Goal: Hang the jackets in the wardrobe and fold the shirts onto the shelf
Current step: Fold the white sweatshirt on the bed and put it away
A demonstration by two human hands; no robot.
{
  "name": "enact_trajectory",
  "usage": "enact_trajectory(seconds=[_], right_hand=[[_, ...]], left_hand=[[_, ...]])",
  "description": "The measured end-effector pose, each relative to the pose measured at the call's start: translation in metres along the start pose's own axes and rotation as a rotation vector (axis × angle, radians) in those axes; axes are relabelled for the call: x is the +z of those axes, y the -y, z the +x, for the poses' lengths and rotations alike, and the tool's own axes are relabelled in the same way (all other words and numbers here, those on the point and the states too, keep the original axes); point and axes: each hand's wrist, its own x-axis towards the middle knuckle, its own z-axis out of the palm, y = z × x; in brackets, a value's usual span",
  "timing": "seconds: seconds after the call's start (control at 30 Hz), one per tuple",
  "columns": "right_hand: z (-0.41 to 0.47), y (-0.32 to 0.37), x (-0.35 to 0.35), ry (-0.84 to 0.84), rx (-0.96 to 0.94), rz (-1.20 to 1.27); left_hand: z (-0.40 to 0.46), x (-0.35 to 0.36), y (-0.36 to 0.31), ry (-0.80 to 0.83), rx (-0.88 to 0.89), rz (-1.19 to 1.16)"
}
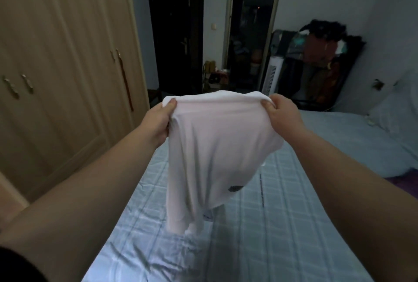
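**Spotter:** What have you got in hand?

**Me:** A white shirt [217, 146], held up in the air over the bed [294, 225]. My left hand [159, 121] pinches one end of its top edge, thumb on the near face and fingers curled behind the cloth; my right hand [281, 109] pinches the other end the same way. The top edge is stretched between them, and the rest hangs down in loose folds towards the middle of the bed (I can't tell whether the lowest hem touches the sheet or hangs just above it).

**Spotter:** Where does it have to go?

**Me:** Folded, onto the shelf. The wardrobe [67, 66] stands beyond the bed's left edge, with the doors I can see closed, so the shelf itself is hidden from me. I'd judge I'm only at the start of the fold.

**Spotter:** What worries you?

**Me:** The lower half is bunched and twisted. If I lay it down as it hangs, it will likely crease under itself and fold crooked. Both grips are also close to the edge of the fabric, so a sharp shake to straighten it could pull a corner free. And the room is dim, so judging where the sleeves lie will be hard.
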Motion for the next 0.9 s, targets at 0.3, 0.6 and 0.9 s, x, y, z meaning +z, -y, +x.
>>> enact_trajectory(seconds=[0.3,0.6,0.9], right_hand=[[-0.019,0.019,-0.002,0.276,0.134,0.286],[-0.051,0.049,0.038,0.584,0.114,0.227],[-0.068,0.009,0.027,0.636,0.204,0.494]], left_hand=[[-0.017,-0.014,0.001,0.050,-0.332,0.641],[-0.056,0.067,0.005,0.573,0.314,0.864],[-0.044,0.092,0.022,0.600,0.334,1.142]])
